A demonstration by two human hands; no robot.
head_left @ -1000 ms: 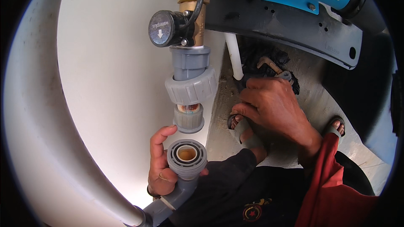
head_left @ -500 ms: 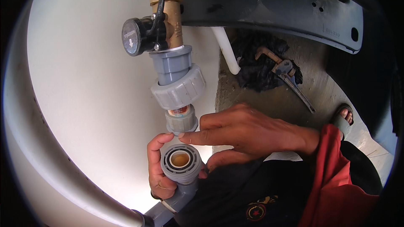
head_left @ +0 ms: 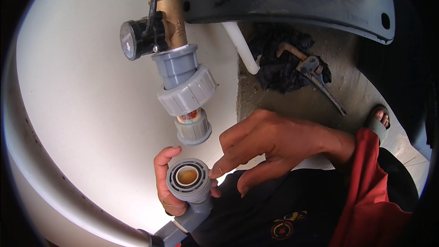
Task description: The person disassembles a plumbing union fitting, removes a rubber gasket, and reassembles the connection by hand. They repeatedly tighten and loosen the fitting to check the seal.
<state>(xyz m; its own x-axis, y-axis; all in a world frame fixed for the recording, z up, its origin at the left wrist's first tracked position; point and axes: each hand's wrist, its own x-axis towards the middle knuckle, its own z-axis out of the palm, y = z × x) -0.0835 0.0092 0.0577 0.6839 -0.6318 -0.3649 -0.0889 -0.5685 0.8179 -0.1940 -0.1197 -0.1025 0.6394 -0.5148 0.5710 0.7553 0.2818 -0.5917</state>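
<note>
1. A person's left hand (head_left: 163,187) grips a grey plastic elbow pipe (head_left: 199,211) with a round, threaded mouth, index finger raised.
2. The right hand (head_left: 274,144), empty and loosely spread, reaches the elbow's right rim; contact cannot be told.
3. Above the elbow, apart from it, hangs a ribbed, light-grey plastic nut (head_left: 187,92), below a brass fitting (head_left: 174,23).
4. Well up and right of the elbow lies a rusty metal pipe wrench (head_left: 313,71).

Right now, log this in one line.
left hand: around grey threaded plastic elbow; right hand: open, beside elbow; grey ribbed plastic nut: apart from elbow
</note>
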